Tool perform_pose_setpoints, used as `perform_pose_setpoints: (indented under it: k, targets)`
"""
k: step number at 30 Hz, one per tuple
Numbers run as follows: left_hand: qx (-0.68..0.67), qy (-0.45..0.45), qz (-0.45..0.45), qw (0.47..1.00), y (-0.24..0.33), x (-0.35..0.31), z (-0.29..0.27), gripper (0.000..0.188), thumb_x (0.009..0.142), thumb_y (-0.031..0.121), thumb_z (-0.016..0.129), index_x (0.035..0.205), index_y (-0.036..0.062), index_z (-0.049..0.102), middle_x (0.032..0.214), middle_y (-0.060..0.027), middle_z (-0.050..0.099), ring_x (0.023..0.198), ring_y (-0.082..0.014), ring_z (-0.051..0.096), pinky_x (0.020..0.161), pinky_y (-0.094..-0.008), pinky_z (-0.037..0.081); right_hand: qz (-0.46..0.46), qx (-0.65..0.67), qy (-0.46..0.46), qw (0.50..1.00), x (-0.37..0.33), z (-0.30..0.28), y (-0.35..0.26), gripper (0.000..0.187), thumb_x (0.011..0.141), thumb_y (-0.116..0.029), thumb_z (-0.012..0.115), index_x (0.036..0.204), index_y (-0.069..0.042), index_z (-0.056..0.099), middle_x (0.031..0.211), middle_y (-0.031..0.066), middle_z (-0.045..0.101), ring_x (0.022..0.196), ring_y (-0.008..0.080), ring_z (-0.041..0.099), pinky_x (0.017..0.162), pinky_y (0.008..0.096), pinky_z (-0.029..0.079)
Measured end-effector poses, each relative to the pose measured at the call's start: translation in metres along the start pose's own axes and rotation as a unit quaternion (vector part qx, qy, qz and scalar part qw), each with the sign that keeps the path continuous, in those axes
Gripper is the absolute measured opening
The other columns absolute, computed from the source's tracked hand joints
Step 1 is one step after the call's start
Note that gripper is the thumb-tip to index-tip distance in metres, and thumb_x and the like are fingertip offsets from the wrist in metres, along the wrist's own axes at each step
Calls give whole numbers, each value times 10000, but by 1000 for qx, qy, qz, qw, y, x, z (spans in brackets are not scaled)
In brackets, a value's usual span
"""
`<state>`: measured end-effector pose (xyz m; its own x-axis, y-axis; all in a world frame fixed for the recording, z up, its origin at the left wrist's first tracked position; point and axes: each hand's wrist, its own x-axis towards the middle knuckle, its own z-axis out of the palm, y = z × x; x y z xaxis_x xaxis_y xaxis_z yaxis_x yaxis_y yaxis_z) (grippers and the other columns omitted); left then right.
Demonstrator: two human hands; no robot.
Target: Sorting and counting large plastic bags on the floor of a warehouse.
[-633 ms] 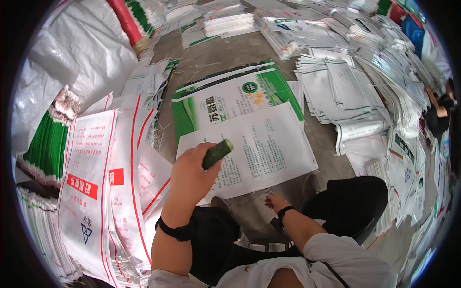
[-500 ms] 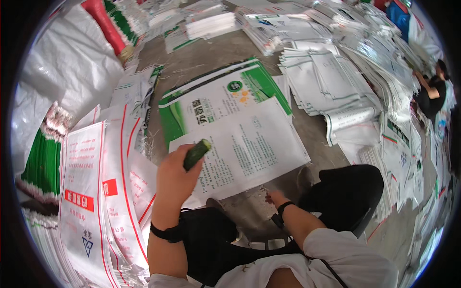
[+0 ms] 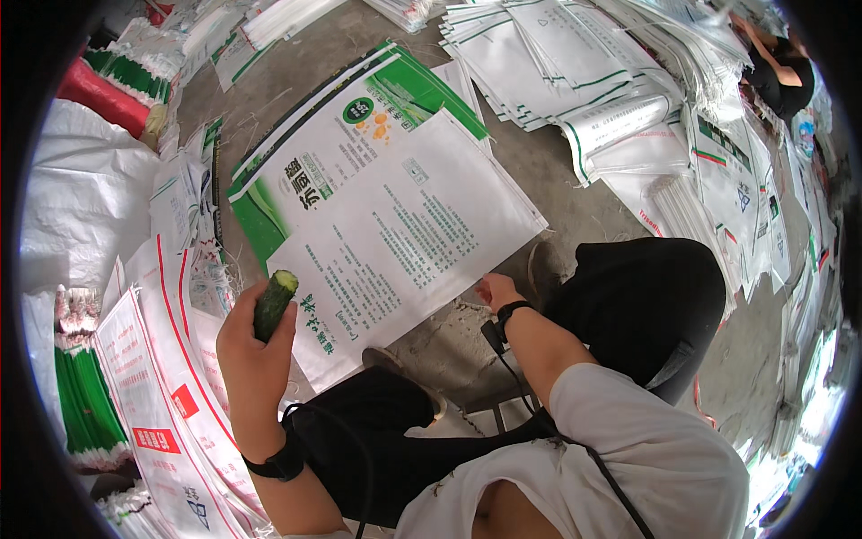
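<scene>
The left hand (image 3: 256, 350) has its grip closed around one cut length of dark green cucumber (image 3: 276, 304), thumb on one side and fingers on the other, the pale cut end pointing up. Hand and cucumber are in line with the left corner of one flat white bag (image 3: 422, 234) printed in green. The right hand (image 3: 496, 293), fingers curled, is just beside that bag's near right edge; whether its grip pinches anything, I cannot tell. Two black wristbands (image 3: 278, 461) show, one per wrist. Under the white bag's far left edge lies one green-and-white bag (image 3: 260, 216), on the grey floor (image 3: 525, 180). Left of these are red-striped bags (image 3: 148, 359), overlapped too closely to count, and one green bundle (image 3: 85, 395) with frayed white ends. Beyond the right corner lies a fanned white stack (image 3: 557, 58); farther right, one other person (image 3: 781, 76) in black.
</scene>
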<state>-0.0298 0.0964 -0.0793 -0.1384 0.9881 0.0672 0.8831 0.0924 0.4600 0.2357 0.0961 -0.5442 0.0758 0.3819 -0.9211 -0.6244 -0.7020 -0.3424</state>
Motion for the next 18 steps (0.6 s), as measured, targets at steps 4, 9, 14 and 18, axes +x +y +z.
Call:
perform_pose_setpoints:
  k: [4, 9, 14, 18]
  targets:
    - [12, -7, -3, 1000, 5, 5, 3, 316, 836, 108, 737, 1118, 0, 641, 871, -116, 681, 766, -175, 644, 721, -304, 500, 25, -10, 53, 998, 16, 2, -7, 136, 940, -145, 551, 932, -38, 633, 801, 97, 661, 653, 196, 650, 490, 279, 484]
    - [32, 14, 0, 999, 5, 5, 8, 300, 846, 122, 730, 1113, 15, 645, 815, -90, 661, 710, -147, 624, 674, -293, 493, -27, -26, 99, 994, 13, 14, -4, 134, 809, -8, 558, 726, 51, 645, 727, 177, 657, 553, 249, 589, 487, 348, 430]
    - [48, 1, -20, 999, -2, 3, 8, 301, 848, 128, 730, 1113, 14, 646, 814, -90, 661, 713, -145, 621, 674, -292, 493, 17, 69, 81, 994, -4, 27, -5, 113, 928, -151, 591, 906, -48, 632, 803, 79, 662, 650, 186, 638, 504, 262, 459]
    - [33, 3, -11, 999, -5, 1, 8, 306, 847, 119, 731, 1119, 8, 645, 829, -94, 664, 725, -147, 622, 684, -296, 496, 6, 73, 39, 997, -4, 28, -8, 132, 944, -187, 608, 913, -59, 616, 800, 58, 642, 641, 188, 623, 508, 285, 460]
